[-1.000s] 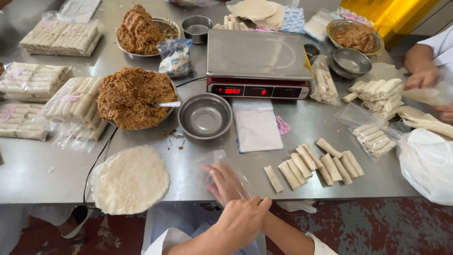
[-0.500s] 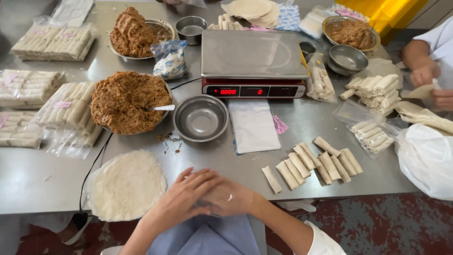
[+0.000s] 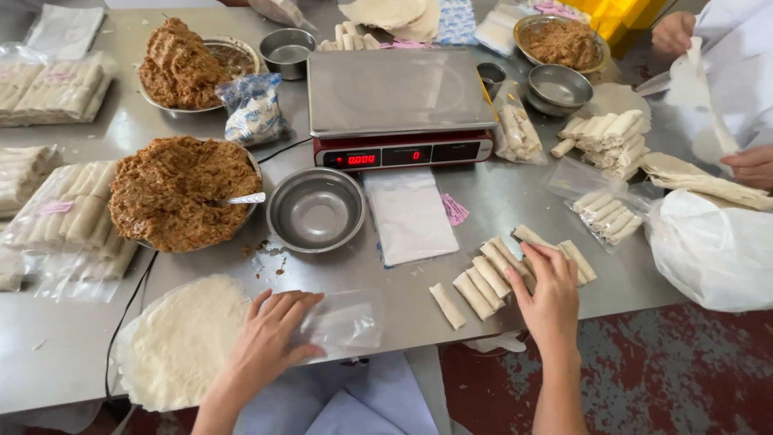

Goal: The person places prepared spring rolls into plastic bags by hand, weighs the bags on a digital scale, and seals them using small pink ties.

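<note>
Bagging step: left hand (image 3: 270,338) lay flat, fingers spread, on clear plastic bag (image 3: 345,324); right hand (image 3: 550,294), fingers loosely apart, touched spring rolls (image 3: 491,274) on tabletop (image 3: 483,201). Next, judging: firm pinch.

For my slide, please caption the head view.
Left hand on a clear bag; right hand on rolls.

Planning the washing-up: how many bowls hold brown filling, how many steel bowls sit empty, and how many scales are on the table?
Bowls with brown filling: 3
Empty steel bowls: 3
Scale: 1
Total: 7
</note>
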